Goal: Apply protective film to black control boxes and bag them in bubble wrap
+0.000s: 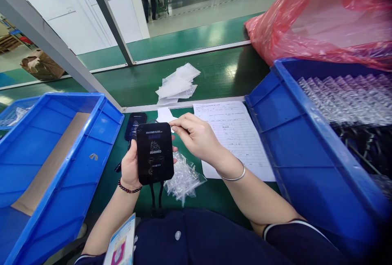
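Observation:
My left hand (131, 167) is wrapped round a black display unit (155, 154) marked RHINO, its glossy face turned up toward me. Two black cables (157, 195) hang from its lower edge. At the unit's upper right corner, the thumb and fingertips of my right hand (196, 136) are pinched together; whatever lies between them is too small to make out. A second black RHINO unit (134, 124) lies on the bench behind the held one, partly covered by it. Just right of the held unit sits a heap of clear plastic film pieces (183, 177).
Blue bins flank me: the left bin (70, 163) has cardboard inside, the right bin (294, 142) holds bubble wrap (346, 97) and black parts under a red plastic bag (290, 20). A printed form (235, 138) lies on the bench. White translucent sheets (179, 83) rest on the green belt.

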Demonstrator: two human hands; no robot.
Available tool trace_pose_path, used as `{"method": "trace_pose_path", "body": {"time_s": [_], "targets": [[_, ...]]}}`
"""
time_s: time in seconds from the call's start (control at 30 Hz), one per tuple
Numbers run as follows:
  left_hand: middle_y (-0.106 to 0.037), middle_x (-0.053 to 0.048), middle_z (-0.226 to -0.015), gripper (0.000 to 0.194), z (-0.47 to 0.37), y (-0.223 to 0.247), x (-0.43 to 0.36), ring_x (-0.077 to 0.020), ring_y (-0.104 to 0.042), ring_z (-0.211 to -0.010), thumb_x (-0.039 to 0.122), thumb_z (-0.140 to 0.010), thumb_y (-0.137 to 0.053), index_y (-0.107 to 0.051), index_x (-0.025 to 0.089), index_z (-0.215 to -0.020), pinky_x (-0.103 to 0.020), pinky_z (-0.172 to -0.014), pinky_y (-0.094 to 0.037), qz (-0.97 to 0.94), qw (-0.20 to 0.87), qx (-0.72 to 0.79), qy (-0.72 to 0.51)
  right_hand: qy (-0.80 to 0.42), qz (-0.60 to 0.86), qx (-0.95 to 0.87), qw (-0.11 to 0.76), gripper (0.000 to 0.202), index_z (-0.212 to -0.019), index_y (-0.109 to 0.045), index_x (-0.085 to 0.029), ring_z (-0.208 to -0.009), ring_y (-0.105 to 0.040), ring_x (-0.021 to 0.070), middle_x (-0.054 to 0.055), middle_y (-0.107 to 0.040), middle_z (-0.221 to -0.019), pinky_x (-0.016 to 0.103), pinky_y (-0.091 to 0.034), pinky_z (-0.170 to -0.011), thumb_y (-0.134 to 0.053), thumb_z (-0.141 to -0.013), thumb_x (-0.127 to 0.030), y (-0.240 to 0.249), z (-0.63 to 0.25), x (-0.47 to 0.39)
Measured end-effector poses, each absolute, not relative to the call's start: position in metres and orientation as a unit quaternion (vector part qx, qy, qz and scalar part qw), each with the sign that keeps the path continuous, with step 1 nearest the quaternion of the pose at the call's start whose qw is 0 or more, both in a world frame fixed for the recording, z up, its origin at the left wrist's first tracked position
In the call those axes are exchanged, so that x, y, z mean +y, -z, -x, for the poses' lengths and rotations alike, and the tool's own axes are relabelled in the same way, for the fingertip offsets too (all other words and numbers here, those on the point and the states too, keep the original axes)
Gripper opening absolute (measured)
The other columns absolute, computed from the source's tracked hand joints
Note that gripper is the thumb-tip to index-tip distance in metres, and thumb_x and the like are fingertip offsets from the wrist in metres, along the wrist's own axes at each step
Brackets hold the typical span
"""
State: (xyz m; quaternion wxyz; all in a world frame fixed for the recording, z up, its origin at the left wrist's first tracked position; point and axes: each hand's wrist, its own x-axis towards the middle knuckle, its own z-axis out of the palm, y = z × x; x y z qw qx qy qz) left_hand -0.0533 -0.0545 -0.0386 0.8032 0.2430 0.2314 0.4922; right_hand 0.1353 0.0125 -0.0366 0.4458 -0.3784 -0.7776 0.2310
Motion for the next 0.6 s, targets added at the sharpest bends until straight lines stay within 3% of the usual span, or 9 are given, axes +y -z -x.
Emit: {"method": "trace_pose_path", "body": {"time_s": [0.23, 0.43, 0.6], "targets": [[-0.051, -0.015, -0.140, 0.066, 0.053, 0.044, -0.055, -0.0411, -0.045, -0.129, 0.062, -0.094, -0.029, -0.053, 0.017, -0.135, -0.064, -0.107, -0.033, -0.248, 0.800, 0.234, -0.494, -0.317, 0.369, -0.740, 0.465, 0.029, -0.120, -0.046, -0.021, -0.074, -0.064, 0.0145, 0.001, -0.063, -0.085, 0.029, -0.052, -0.066, -0.052, -0.092, -0.017, 0.039, -0.133, 0.006], [-0.064, -0.013, -0.125, 0.059, 0.053, 0.050, -0.057, -0.0368, -0.051, -0.125, 0.059, -0.095, -0.032, -0.062, 0.019, -0.126, -0.058, -0.110, -0.032, -0.217, 0.786, 0.260, -0.517, -0.281, 0.386, -0.735, 0.481, 0.030, -0.099, -0.051, -0.021, -0.071, -0.056, 0.0131, 0.002, -0.055, -0.090, 0.028, -0.051, -0.063, -0.070, -0.081, -0.036, 0.040, -0.129, 0.007], [-0.061, -0.008, -0.130, 0.054, 0.046, 0.058, -0.065, -0.0324, -0.053, -0.124, 0.058, -0.093, -0.043, -0.062, 0.022, -0.129, -0.049, -0.111, -0.034, -0.228, 0.798, 0.229, -0.509, -0.252, 0.403, -0.738, 0.479, 0.011, -0.086, -0.053, -0.019, -0.068, -0.053, 0.0117, 0.002, -0.054, -0.086, 0.027, -0.047, -0.062, -0.060, -0.088, -0.028, 0.039, -0.125, 0.013]]}}
